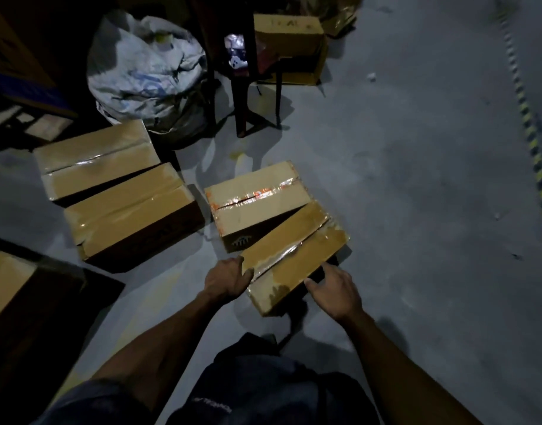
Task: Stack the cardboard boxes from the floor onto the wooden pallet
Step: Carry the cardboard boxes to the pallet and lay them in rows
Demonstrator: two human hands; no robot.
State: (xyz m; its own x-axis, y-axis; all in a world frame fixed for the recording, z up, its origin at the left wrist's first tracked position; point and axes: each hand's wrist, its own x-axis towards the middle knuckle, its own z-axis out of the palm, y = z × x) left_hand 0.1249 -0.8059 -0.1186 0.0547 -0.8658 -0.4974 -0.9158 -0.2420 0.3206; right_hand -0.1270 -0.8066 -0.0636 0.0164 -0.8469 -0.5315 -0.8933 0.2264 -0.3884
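Observation:
Several taped cardboard boxes lie on the grey floor. The nearest box [294,256] sits at an angle just in front of me. My left hand [226,280] grips its near left corner, thumb on the top edge. My right hand [334,289] holds its dark right side, thumb at the upper edge. A box with orange-marked tape [257,204] touches it behind. Two more boxes [98,161] [131,216] lie side by side to the left. At the lower left another box [6,283] rests on a dark low platform [88,283], too dim to identify as the pallet.
A big white sack [141,72] stands behind the boxes, next to dark chair legs [242,102] and a further carton [288,41]. Dark shelving fills the upper left. A yellow-black striped line [536,154] runs along the right. Open floor lies to the right.

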